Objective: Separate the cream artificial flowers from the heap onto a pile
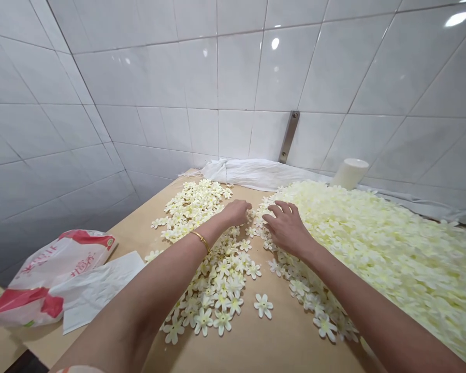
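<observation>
Pale cream-yellow artificial flower heads with petals lie on a brown table in two heaps. The smaller heap [213,298] spreads on the left, under my left forearm. On the right lies a much larger, deeper heap [404,248]. My left hand [236,211], with a gold bangle at the wrist, is over the smaller heap's inner edge. Its fingers are curled together, and what they hold, if anything, is hidden. My right hand [287,226] reaches over the near-left edge of the large heap, fingers bent and apart. A single flower [263,306] lies between the heaps.
A red and white plastic packet [54,274] and white tissue paper [101,290] lie at the left. White cloth [252,173] runs along the tiled wall. A white cylinder [350,173] stands behind the large heap. A metal bracket [289,135] is fixed to the wall.
</observation>
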Demonstrator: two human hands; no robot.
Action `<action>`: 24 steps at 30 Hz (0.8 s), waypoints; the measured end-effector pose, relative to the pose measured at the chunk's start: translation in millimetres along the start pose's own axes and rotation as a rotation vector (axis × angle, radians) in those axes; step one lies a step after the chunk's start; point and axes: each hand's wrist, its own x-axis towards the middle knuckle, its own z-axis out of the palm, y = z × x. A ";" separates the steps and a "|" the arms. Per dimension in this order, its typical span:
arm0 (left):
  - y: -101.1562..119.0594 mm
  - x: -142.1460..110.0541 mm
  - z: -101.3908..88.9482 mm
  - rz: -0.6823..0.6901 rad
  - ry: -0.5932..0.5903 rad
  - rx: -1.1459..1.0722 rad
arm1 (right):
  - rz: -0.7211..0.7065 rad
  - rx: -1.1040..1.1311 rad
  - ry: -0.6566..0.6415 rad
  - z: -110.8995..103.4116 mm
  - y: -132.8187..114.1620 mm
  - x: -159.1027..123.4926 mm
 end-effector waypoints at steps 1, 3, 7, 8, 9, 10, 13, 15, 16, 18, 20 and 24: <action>0.0 2.3 2.4 -0.005 -0.012 0.010 | -0.007 0.009 -0.005 -0.9 -0.4 -0.3; -0.7 2.9 5.3 -0.013 -0.024 0.025 | -0.024 0.032 -0.031 0.3 -1.4 0.6; -4.3 -4.7 3.8 0.011 -0.038 0.039 | -0.047 0.077 -0.101 11.3 -6.2 6.2; -4.8 -7.0 2.5 0.021 -0.048 0.041 | -0.048 0.083 -0.114 14.6 -8.1 7.4; -4.8 -9.1 1.3 0.031 -0.060 0.043 | -0.050 0.088 -0.123 17.7 -10.0 8.2; -4.2 -10.9 0.2 0.042 -0.075 0.043 | -0.054 0.093 -0.127 20.7 -11.8 8.6; -0.2 -14.5 -0.7 0.073 -0.099 0.042 | -0.103 0.104 -0.132 27.8 -15.0 8.0; 2.7 -15.8 0.9 0.077 -0.087 0.048 | -0.142 0.076 -0.138 30.7 -14.2 7.1; 3.7 -16.3 2.3 0.075 -0.076 0.052 | -0.150 0.046 -0.143 31.5 -12.8 6.9; 4.5 -17.5 5.0 0.073 -0.057 0.059 | -0.130 -0.022 -0.146 31.5 -8.6 6.8; 4.3 -19.1 6.4 0.081 -0.043 0.060 | -0.089 -0.056 -0.155 29.4 -4.1 7.0; 5.8 -25.7 0.6 0.096 -0.008 0.054 | -0.038 0.020 -0.203 23.5 -0.5 6.9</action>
